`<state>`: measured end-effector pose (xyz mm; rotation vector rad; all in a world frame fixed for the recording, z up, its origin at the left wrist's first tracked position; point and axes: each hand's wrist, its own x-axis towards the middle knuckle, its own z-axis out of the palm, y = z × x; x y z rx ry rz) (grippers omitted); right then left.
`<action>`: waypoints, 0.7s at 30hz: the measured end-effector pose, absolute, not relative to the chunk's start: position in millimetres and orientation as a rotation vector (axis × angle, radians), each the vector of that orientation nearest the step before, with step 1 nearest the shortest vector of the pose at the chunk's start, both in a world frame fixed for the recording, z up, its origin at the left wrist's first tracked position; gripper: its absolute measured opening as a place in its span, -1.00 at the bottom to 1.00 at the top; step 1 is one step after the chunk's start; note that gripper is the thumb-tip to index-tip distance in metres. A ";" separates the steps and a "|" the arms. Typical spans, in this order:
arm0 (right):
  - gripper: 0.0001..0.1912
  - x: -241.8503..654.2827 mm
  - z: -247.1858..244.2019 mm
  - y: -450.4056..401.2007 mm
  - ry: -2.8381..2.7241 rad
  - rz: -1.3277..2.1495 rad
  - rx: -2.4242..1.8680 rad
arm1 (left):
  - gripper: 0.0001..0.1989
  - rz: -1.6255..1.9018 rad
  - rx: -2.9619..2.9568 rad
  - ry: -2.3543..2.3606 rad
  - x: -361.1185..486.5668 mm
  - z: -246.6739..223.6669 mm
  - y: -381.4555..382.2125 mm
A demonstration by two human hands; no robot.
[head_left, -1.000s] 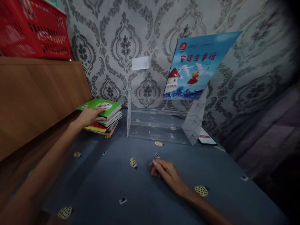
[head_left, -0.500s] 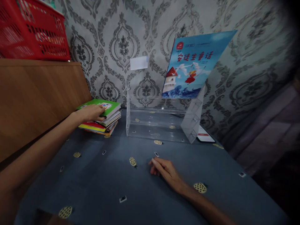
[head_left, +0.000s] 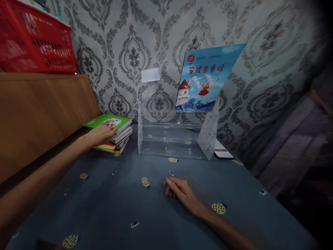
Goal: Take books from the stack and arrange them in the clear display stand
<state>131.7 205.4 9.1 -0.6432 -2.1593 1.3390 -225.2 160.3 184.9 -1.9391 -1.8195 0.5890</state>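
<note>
My left hand is at the stack of books on the left, its fingers curled at the near edge of the green book on top. Whether it grips that book is hard to tell. Below lie more books with white, yellow and orange edges. My right hand rests loosely curled on the dark tablecloth, nothing visible in it. Behind it stands a clear tiered rack. A blue picture book leans upright on the rack's upper right part.
A red basket sits on a wooden cabinet at the left. A white-screened device lies behind the rack's right side. A white label is above the rack's left end.
My left hand has shifted slightly on the front of the book stack. The view has tilted and moved a little. My right hand stays in place on the table.
</note>
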 end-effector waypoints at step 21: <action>-0.73 -6.0 64.5 225.2 -1.883 1.717 -0.471 | -0.35 -0.016 -1.853 -1.991 -293.0 137.0 142.6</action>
